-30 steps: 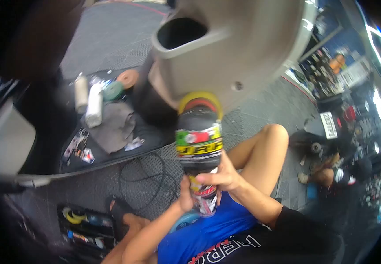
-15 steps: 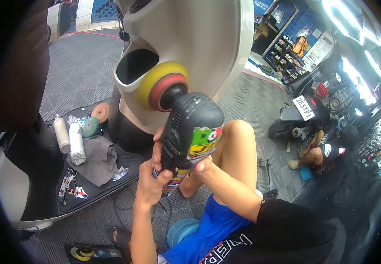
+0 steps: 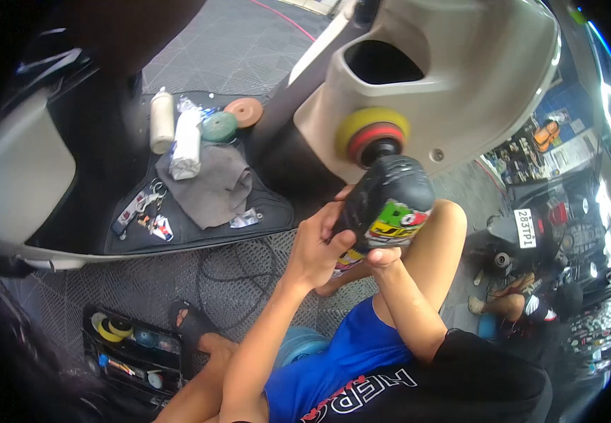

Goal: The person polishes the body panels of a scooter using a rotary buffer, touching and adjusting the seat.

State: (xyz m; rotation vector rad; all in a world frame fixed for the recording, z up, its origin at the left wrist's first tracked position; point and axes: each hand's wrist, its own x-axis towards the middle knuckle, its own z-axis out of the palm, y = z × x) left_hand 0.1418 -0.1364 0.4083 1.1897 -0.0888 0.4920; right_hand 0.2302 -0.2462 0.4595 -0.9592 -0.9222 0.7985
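Both my hands hold a black sticker-covered polisher. My left hand wraps round its body from the left, with the thumb on the near side. My right hand grips it from the right, low on the body, mostly hidden behind it. The polisher's yellow foam pad, with a red backing, faces the beige scooter panel just below a dark opening. It appears to press on the panel, though the contact edge is hidden.
The scooter's footboard bears a grey cloth, bottles, a green pad, an orange pad and keys. A tool tray and a cable lie on the floor. Another person sits at right.
My view has swung left and down, so the scooter and footboard appear further right. The polisher's pad now sits below the opening instead of at its lower right edge. Both hands keep their grip.
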